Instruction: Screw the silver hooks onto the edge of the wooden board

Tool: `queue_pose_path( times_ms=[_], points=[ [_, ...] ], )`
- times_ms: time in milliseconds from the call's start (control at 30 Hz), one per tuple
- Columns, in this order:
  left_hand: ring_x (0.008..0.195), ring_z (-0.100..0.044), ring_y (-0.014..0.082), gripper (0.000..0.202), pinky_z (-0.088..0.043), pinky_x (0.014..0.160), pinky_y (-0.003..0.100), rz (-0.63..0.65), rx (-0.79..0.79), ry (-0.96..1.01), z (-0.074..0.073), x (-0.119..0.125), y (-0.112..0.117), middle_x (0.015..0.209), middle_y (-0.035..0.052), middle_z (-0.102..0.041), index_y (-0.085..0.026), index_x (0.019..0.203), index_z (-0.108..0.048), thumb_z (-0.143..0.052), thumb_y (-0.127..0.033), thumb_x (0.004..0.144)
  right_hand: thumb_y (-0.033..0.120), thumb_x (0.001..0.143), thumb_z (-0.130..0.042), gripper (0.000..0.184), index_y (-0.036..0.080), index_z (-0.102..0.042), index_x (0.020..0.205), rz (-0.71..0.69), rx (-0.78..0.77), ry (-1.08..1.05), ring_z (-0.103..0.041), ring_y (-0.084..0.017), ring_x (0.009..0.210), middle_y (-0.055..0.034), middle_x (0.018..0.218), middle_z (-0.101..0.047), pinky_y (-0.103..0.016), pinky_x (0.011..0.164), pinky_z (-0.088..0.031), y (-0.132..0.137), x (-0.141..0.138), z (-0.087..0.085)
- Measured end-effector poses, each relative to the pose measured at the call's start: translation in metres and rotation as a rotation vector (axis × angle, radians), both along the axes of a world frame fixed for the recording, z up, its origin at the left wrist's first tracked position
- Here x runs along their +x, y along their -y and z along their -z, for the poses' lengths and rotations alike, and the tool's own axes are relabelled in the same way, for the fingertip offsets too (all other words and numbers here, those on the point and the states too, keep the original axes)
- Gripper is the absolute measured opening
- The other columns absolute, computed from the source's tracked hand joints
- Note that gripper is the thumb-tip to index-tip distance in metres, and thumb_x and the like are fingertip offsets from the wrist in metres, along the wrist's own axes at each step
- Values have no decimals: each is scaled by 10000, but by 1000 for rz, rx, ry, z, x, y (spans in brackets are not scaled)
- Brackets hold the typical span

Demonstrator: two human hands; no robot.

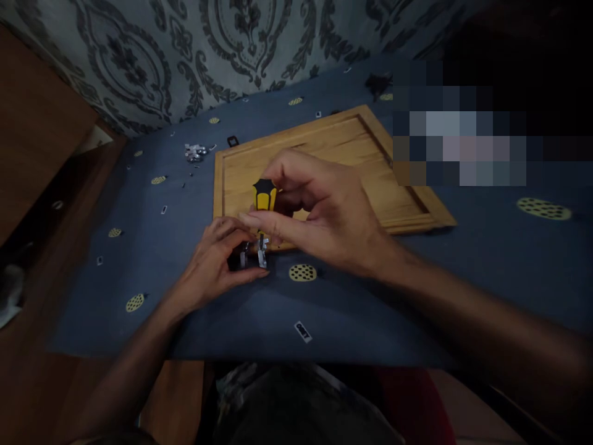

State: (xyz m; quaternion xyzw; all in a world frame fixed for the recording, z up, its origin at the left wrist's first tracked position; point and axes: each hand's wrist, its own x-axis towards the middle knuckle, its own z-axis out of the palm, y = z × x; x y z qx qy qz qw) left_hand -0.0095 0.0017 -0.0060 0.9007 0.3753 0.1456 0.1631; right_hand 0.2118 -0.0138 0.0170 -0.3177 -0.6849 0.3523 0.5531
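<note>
My right hand [328, 207] grips a screwdriver [265, 196] by its yellow and black handle, which stands upright with the shaft pointing down. Under it, at the near left edge of a wooden cabinet door [370, 216], is a silver metal hinge [262, 254]. The fingers and thumb of my left hand [217, 256] close around this hinge from the left. The screwdriver's tip reaches the hinge, but the exact contact point is too small to make out. The door lies flat with its framed panel facing up.
Several silver metal hinge parts [195, 152] and tiny loose pieces lie left of the door. A small black frame-shaped piece [232, 141] is by its far left corner. A dark object [377, 85] sits at the back. Blue patterned cloth [241, 321] covers the table; a patterned wall stands behind.
</note>
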Motion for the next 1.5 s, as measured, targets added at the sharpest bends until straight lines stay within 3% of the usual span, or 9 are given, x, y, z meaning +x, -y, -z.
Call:
queue_pose_path(
  times_ms=[167,400,800,1033,1500],
  points=[
    [1168,-612,300,399,-505,1034,465,2,18,9,0,0,1,1168,67,-694,-231,1083,-691,-798,-548,866,304,982,-665,128,211,-627,904,-63,32,60,-583,-95,700,19,848,-631,-208,590,-468,2,3,-7],
    [1075,-625,276,388,-530,974,433,27,54,33,1,0,0,1085,49,-693,-226,1062,-698,-794,-551,873,333,916,-778,344,208,-502,754,-59,4,51,-477,-55,568,70,694,-490,-190,501,-390,2,3,-8],
    [1129,-606,276,377,-514,1005,439,43,80,58,4,-1,0,1146,66,-702,-221,1070,-689,-828,-501,860,516,884,-789,493,232,-420,725,178,78,-146,-484,-55,539,56,752,-497,-204,455,-490,7,0,-11],
    [1176,-598,292,371,-498,1035,455,37,57,47,3,-1,1,1150,67,-692,-221,1063,-698,-819,-512,866,327,906,-775,351,226,-475,756,132,51,-84,-532,-71,602,45,781,-501,-187,477,-506,4,-2,-3],
    [1183,-620,292,409,-513,1039,464,28,50,42,5,-2,0,1202,64,-701,-232,1089,-694,-796,-561,868,353,942,-743,287,217,-523,819,73,78,7,-536,-81,656,45,779,-511,-194,560,-488,1,-2,4]
  ],
)
